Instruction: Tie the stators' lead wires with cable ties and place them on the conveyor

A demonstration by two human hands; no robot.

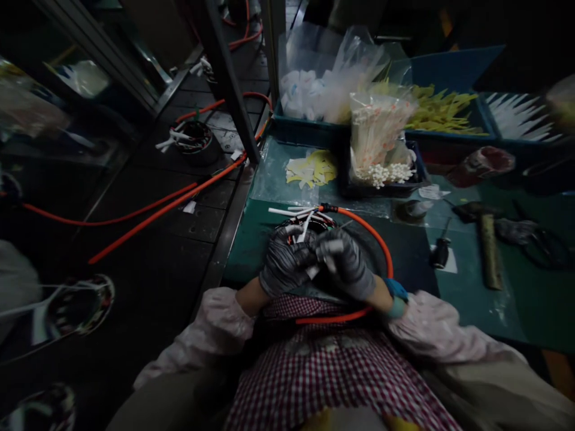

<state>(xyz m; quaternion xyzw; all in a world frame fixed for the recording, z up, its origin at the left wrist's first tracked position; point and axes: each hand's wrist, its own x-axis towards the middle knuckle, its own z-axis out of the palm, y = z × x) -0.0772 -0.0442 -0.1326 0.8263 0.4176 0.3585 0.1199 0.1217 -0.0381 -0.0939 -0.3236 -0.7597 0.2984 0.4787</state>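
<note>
A wound coil [309, 226] is being worked on the green tabletop [476, 299], just beyond both gloved hands. The left hand [284, 263] is being kept curled against its near edge; the right hand [345, 263] is being closed on a white sleeve [324, 254], seemingly a lead-dressing step calling for fine threading next. An orange cable [375, 236] is looping rightward, with a hammer [487, 242] farther right.
</note>
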